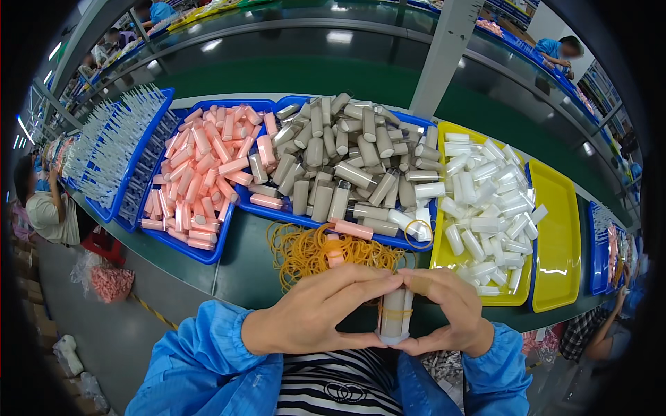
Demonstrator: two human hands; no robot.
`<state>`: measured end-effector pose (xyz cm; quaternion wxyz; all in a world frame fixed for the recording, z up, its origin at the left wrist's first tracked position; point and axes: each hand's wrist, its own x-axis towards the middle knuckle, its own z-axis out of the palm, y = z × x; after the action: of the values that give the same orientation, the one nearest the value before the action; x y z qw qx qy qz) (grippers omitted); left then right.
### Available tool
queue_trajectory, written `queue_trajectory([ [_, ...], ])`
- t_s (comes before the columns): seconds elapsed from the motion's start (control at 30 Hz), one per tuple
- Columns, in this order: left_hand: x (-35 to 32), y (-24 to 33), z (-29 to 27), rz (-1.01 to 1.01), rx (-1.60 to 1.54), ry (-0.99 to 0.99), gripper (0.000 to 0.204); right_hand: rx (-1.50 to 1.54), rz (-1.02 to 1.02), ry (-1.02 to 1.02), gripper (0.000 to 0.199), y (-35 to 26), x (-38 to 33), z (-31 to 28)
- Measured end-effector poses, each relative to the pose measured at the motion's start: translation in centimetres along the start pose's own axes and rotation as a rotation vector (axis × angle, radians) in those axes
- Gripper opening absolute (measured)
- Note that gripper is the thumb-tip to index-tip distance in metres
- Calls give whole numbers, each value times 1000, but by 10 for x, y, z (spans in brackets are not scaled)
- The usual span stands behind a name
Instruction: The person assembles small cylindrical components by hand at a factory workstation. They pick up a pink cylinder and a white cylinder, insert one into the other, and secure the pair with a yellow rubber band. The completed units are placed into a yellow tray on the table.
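My left hand [319, 308] and my right hand [447, 305] meet close to my body, thumbs and fingertips closed round a small bundle of tubes [395, 315]. A grey tube and paler ones show in the bundle, with a yellow rubber band round its middle. My fingers hide part of it. Just beyond my hands lies a tangled heap of yellow rubber bands [302, 251], with a pink tube [353, 229] at its far side. Grey tubes [371, 139] with clear covers fill the middle tray, while pink tubes [201, 156] lie left and white tubes [485, 208] right.
Blue trays of thin clear pieces [111, 149] stand at the far left. A yellow tray [557, 236] is on the right. Beyond the green table runs a conveyor [333, 48], with a metal post [445, 59] before it. Co-workers sit along both sides.
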<state>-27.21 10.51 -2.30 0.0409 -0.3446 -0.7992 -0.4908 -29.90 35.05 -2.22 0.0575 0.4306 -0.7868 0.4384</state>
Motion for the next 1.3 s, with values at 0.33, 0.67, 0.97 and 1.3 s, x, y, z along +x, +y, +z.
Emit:
queue_trajectory([
  [0.33, 4, -5, -1, -22, -55, -51, 85, 95, 107, 16, 83, -1, -4, 0],
  [0.67, 1, -5, 1, 23, 62, -60, 90, -15, 16, -14, 75, 0, -2, 1],
  [0.97, 5, -12, 1, -19, -54, -55, 89, 128, 134, 71, 77, 8, -8, 6],
  [1.3, 4, -7, 3, 35, 70, -19, 78, -21, 25, -27, 75, 6, -6, 0],
])
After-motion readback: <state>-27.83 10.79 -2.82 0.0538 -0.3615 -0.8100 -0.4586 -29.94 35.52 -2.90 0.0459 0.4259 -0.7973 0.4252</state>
